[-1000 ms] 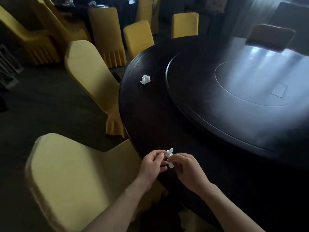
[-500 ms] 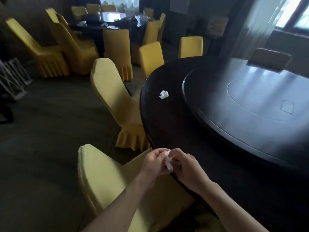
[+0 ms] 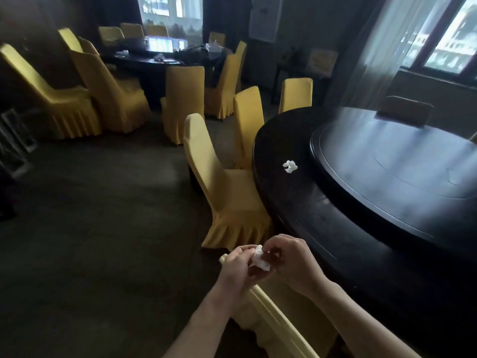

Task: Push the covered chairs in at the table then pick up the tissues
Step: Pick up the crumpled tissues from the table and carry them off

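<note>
Both hands (image 3: 268,264) pinch one crumpled tissue (image 3: 260,260) between raised fingertips.

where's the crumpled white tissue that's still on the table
In the head view the loose crumpled white tissue lies right of centre on the outer ring of the dark round wooden table, just left of the raised turntable, beside the nearest yellow covered chair.

The room is dim. Light comes in from the windows (image 3: 449,45) and shines on the table (image 3: 387,161). Edges bend, corners are dark.
</note>
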